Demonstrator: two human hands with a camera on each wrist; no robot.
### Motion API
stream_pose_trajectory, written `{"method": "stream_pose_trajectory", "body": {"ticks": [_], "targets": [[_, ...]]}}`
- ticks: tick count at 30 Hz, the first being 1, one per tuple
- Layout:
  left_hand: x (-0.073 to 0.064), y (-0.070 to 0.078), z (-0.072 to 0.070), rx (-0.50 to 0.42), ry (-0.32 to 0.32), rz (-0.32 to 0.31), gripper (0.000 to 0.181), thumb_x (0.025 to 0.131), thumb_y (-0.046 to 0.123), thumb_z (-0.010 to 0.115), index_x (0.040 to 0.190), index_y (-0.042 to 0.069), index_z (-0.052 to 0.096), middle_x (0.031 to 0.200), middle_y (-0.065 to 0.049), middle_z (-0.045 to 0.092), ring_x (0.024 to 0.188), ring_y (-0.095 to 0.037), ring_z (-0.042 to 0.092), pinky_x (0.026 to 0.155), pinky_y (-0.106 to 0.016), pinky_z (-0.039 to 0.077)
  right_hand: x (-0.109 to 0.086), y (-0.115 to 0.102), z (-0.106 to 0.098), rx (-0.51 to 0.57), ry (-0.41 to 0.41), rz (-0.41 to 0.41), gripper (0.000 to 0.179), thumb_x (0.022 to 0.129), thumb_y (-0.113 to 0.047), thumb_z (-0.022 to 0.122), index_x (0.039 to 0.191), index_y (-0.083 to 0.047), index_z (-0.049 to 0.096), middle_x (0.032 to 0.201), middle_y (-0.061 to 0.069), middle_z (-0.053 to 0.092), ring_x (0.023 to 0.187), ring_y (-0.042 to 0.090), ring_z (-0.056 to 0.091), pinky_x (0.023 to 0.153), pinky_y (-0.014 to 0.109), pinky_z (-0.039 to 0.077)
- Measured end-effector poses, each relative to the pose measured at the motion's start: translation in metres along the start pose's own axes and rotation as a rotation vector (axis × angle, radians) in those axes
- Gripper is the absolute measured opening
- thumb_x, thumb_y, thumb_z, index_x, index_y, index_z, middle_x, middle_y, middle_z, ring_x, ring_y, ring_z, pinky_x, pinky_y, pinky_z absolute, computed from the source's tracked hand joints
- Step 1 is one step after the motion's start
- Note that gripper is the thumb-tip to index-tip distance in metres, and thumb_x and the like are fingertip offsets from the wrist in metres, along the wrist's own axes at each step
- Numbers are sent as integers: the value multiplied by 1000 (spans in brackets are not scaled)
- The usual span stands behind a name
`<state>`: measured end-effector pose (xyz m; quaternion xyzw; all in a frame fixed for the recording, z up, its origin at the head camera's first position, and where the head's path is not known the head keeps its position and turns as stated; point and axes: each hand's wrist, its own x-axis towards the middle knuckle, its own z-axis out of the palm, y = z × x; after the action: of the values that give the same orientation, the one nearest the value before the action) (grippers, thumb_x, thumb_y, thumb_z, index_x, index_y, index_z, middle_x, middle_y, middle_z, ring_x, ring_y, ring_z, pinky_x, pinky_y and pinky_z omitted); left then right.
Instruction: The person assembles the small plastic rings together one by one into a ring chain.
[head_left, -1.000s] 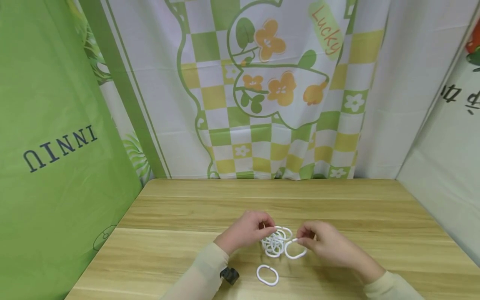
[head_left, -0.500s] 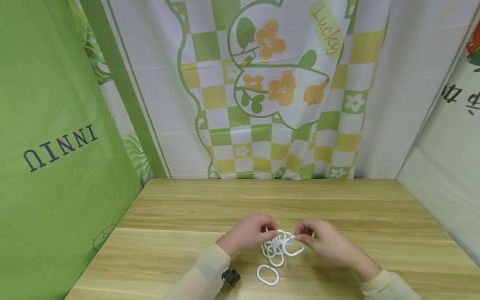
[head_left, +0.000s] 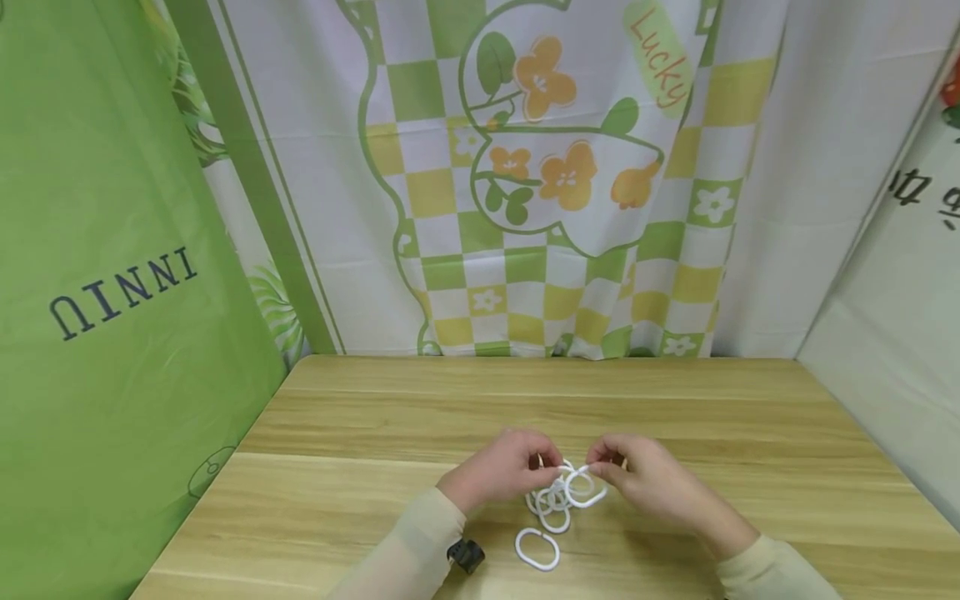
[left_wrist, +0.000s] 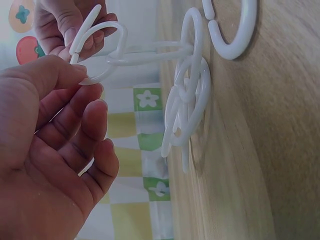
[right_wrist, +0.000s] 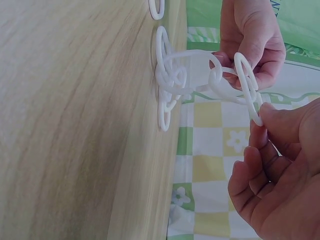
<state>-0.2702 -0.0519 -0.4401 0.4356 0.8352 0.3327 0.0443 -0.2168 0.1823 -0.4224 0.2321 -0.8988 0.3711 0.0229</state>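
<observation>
My left hand (head_left: 510, 468) pinches the end link (left_wrist: 123, 37) of a chain of white plastic C-shaped oval rings between thumb and forefinger. From that link the chain runs down to a heap of joined rings (left_wrist: 200, 95) on the table. My right hand (head_left: 647, 473) pinches another white ring (right_wrist: 246, 90) near its gap, close beside the left hand's link. The two rings overlap in the views; whether they are hooked together I cannot tell. One loose white ring (head_left: 556, 554) lies flat on the table, nearer to me than the heap.
The work is on a wood-grain table (head_left: 375, 417). A checked, flower-printed curtain (head_left: 510, 267) hangs behind its far edge. Green cloth (head_left: 135, 375) lines the left side, white cloth (head_left: 885, 358) the right. A small black device (head_left: 467, 555) sits at my left wrist.
My right hand has moved slightly left with its ring, and my left hand slightly right, so they are closer. A ring of the heap has slid toward me. The loose ring stays put.
</observation>
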Motion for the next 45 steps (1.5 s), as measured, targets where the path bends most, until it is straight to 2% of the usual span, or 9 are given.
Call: {"method": "stream_pose_trajectory", "body": {"ticks": [8, 22, 36, 45], "targets": [[1, 0, -1, 0, -1, 41, 4, 92, 13, 68, 93, 11, 71, 77, 15, 59, 67, 4, 52, 61, -13, 46, 1, 0, 0, -8, -2, 7, 5, 93, -20, 68, 89, -19, 66, 82, -6, 63, 74, 7, 55, 64, 26, 47], [1, 0, -3, 19, -1, 90, 6, 93, 14, 67, 95, 10, 72, 82, 12, 62, 71, 5, 53, 63, -12, 46, 0, 3, 3, -14, -7, -44, 8, 92, -16, 69, 87, -21, 65, 81, -6, 63, 76, 5, 56, 66, 26, 48], [0, 2, -6, 24, 19, 94, 7, 94, 15, 67, 96, 11, 72, 85, 11, 64, 73, 4, 53, 65, -12, 46, 0, 2, 5, 8, -17, -17, 9, 91, -16, 70, 86, -21, 64, 78, -8, 60, 74, 7, 55, 65, 26, 47], [-1, 2, -6, -1, -7, 59, 4, 92, 14, 70, 93, 12, 71, 82, 13, 63, 70, 4, 53, 63, -13, 46, 0, 1, 6, -5, 31, 36, 5, 92, -17, 68, 88, -18, 64, 79, -6, 62, 71, 9, 54, 62, 26, 47]]}}
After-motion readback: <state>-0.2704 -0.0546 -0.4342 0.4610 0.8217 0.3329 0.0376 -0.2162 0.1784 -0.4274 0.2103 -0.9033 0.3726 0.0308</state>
